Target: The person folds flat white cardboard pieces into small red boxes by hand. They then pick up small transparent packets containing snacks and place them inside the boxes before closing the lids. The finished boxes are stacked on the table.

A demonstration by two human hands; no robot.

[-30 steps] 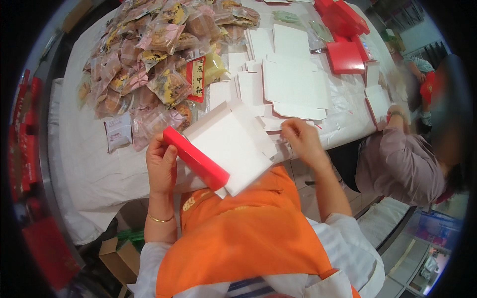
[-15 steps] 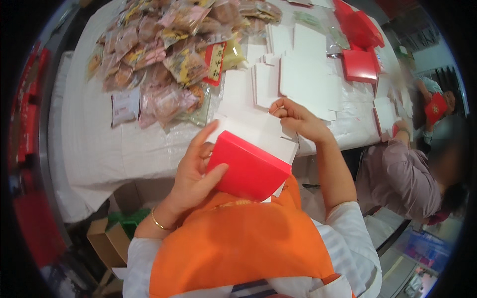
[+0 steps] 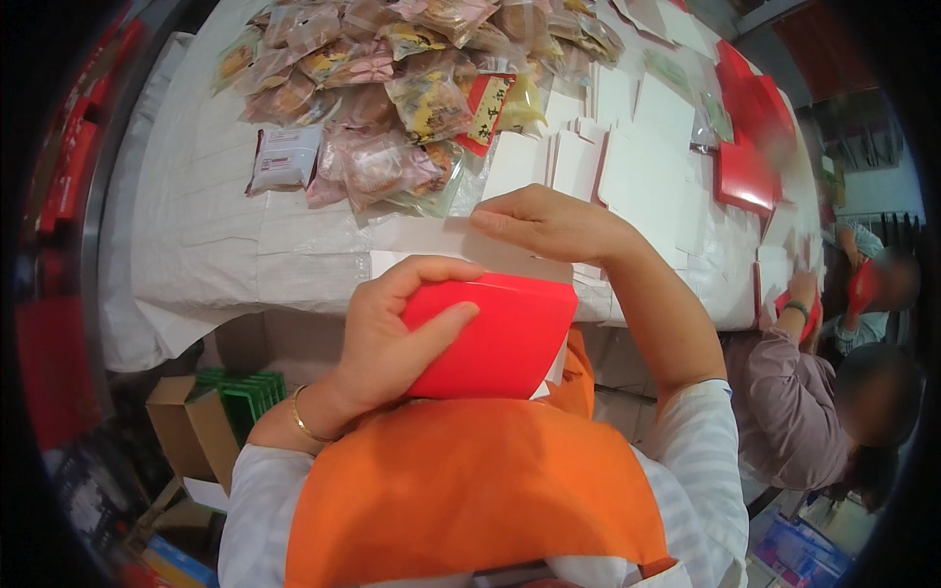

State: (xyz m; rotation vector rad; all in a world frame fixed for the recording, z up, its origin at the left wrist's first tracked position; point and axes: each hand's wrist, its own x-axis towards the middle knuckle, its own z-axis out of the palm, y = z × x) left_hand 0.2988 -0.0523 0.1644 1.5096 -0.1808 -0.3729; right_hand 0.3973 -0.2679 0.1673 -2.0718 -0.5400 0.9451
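Close in front of my orange apron, a red cardboard box (image 3: 495,338) with a white inner side is held tilted. My left hand (image 3: 397,328) grips its left side, the thumb across the red face and the fingers over the top edge. White flaps stand out beyond the box's far edge. My right hand (image 3: 549,223) is bent over the white flap (image 3: 431,235) with its fingers pressed together; part of the fingers is hidden.
Many wrapped pastries (image 3: 392,93) are heaped at the far left of the table's white cover (image 3: 196,235). White folded cartons (image 3: 647,167) lie at the right, with red boxes (image 3: 747,178) beyond. A co-worker (image 3: 794,412) sits at the right. Cardboard boxes (image 3: 191,426) stand below left.
The red box has turned so its far edge lies nearly level. My right hand has moved left over the flap, from pinching its right part. The table appears shifted rightward and up.
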